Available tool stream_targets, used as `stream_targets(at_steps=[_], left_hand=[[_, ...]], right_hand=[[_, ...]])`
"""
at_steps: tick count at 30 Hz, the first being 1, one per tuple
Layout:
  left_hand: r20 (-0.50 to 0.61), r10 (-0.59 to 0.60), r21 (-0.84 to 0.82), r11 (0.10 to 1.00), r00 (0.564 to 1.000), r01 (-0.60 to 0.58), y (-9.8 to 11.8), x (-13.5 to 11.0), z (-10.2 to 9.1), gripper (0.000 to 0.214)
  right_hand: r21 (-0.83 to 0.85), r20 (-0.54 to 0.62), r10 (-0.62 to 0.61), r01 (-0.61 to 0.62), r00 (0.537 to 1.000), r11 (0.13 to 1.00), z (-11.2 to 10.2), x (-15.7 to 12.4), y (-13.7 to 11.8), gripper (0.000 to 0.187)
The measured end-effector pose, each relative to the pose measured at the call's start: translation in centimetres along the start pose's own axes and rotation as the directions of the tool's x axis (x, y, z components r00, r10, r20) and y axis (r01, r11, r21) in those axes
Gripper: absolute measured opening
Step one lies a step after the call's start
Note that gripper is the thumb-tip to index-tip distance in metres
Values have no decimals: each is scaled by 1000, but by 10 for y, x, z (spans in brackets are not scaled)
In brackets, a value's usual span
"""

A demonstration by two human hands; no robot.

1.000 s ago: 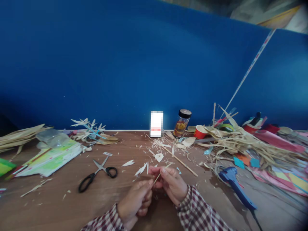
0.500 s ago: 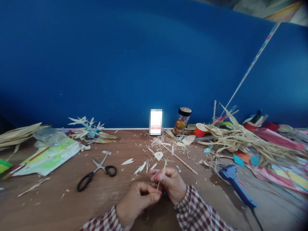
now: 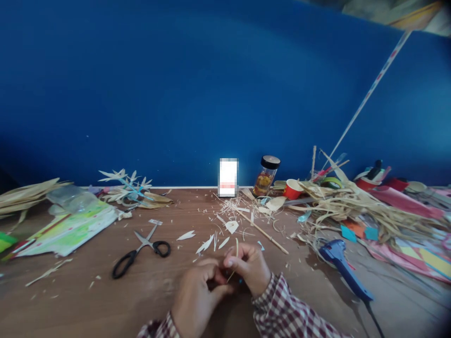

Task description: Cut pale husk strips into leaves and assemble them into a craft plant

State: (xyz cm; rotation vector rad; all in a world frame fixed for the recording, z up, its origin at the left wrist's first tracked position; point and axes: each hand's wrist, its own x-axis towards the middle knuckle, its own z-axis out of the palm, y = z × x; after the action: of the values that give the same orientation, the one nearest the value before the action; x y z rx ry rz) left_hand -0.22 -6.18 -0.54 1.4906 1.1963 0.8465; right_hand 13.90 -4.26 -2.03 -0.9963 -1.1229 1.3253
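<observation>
A thin pale strip of dried leaf stands up between my hands, slightly bent. My right hand pinches it between thumb and fingers near its middle. At its lower end my left hand is closed, with thumb and curled fingers around the strip; the exact grip is partly hidden. Just beyond my hands, several pointed pale leaf pieces lie on the brown table. Open scissors with black handles rest to the left of my left hand.
On the right lies a blue glue gun with its cord. Behind it spreads a heap of dried strips. A lidded jar, a red paper cup and a blurred white screen stand at the back. A thin stick lies ahead.
My left hand has turned and its fingers have curled in closer to the right hand. The strip now bends more and shows less above my right fingers.
</observation>
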Motion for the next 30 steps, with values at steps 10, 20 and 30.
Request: stream_targets(at_steps=[10, 20, 30], left_hand=[[119, -43, -141, 988, 992, 59, 6, -1, 2, 31], [243, -228, -73, 965, 943, 252, -3, 0, 6, 29], [75, -228, -102, 967, 971, 235, -2, 1, 5, 19]], right_hand=[[-32, -94, -3, 0, 996, 999, -3, 3, 0, 27], [-62, -138, -50, 42, 989, 997, 1, 0, -3, 37], [107, -130, 91, -77, 987, 991, 2, 0, -2, 38]])
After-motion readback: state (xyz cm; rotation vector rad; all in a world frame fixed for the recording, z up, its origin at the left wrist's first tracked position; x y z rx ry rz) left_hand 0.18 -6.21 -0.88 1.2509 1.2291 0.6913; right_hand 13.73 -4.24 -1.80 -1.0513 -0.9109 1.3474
